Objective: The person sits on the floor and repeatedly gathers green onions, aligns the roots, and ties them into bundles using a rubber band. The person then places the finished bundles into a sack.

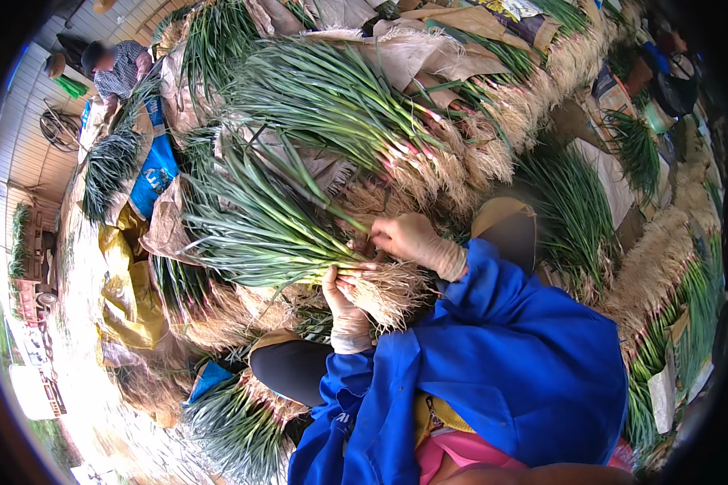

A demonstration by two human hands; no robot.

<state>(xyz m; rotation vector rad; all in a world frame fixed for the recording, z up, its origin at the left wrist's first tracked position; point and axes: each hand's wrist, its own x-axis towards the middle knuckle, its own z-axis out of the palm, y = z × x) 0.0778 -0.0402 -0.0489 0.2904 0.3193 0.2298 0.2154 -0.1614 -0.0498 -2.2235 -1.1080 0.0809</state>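
My left hand, in a thin pale glove, is closed around the lower stems of a bunch of green onions. Their leaves fan out to the left, and the tangled, straw-coloured roots hang toward my lap. My right hand, gloved too, pinches the lower end of a single green onion stalk just above the bunch. Its leaves slant up and to the left. Beyond my hands lies a large heap of green onions, with their reddish stem bases and roots pointing right.
Rooted green onions lie to my right, and another bundle rests by my left knee. Brown sacking covers part of the far heap. A yellow sack stands at left. A person is at the upper left.
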